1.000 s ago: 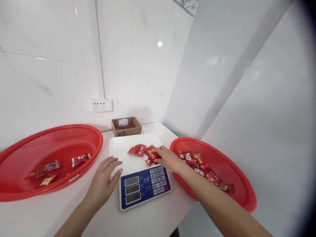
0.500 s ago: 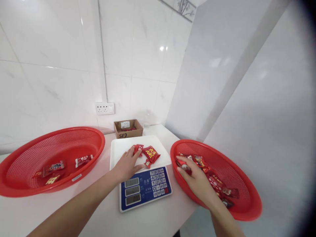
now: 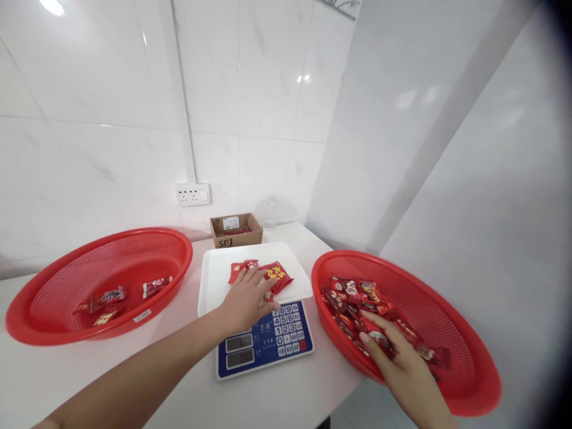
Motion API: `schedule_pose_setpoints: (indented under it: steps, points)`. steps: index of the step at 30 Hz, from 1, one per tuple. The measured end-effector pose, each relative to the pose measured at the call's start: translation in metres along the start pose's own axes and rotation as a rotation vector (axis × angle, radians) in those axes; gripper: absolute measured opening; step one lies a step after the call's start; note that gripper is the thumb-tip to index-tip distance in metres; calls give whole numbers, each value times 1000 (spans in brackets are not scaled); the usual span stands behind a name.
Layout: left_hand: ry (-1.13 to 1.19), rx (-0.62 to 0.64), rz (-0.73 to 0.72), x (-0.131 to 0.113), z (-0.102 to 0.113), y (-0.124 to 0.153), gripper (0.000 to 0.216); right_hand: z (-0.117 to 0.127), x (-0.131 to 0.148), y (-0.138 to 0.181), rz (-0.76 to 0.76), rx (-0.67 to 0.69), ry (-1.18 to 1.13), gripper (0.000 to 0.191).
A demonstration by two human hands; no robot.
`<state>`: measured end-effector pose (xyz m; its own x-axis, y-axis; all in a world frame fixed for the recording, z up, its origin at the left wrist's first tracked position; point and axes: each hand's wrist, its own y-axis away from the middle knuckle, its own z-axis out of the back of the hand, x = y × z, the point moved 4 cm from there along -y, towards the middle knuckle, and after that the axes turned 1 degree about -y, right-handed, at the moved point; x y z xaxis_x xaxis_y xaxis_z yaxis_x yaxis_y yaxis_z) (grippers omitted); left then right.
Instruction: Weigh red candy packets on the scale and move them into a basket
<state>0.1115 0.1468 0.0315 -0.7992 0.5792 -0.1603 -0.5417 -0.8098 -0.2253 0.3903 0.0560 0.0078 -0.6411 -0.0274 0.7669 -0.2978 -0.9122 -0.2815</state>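
Note:
My left hand [image 3: 248, 299] lies over the white tray [image 3: 214, 280] of a digital scale [image 3: 250, 357], its fingers stretched out and touching or just above red snack packets. One of these packets [image 3: 277, 275] has yellow lettering. Another red packet [image 3: 236, 271] shows to the left of the fingertips. Inside the right-hand red basket [image 3: 447, 316], my right hand [image 3: 404, 363] is curled with a red snack packet [image 3: 379, 338] between thumb and fingers. Several red packets [image 3: 353, 292] lie heaped around it.
A second red basket [image 3: 152, 244] with a few packets [image 3: 107, 298] stands on the left of the white table [image 3: 179, 369]. Behind the scale is a small cardboard box [image 3: 239, 239] by the tiled wall. A grey wall rises at the right.
My right hand has moved down and toward me inside the right basket with the red packet. My left hand has slid right over the packets on the tray. The view has shifted slightly.

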Motion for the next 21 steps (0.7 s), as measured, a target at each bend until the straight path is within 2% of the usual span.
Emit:
schedule_pose_setpoints:
  steps: [3, 7, 11, 15, 21]
  points:
    - [5, 87, 25, 9, -9, -10, 49, 1, -1, 1, -2, -22, -1, 50]
    - [8, 143, 14, 19, -6, -10, 45, 3, -6, 2, -38, -11, 3, 52]
    - [13, 153, 25, 23, -1, -12, 52, 3, -7, 2, -57, -7, -16, 54]
    - [23, 167, 46, 23, -8, -22, 68, 2, -6, 1, -70, -9, -17, 55]
    - [43, 211, -7, 25, -10, -29, 56, 3, -10, 5, -76, -12, -12, 54]
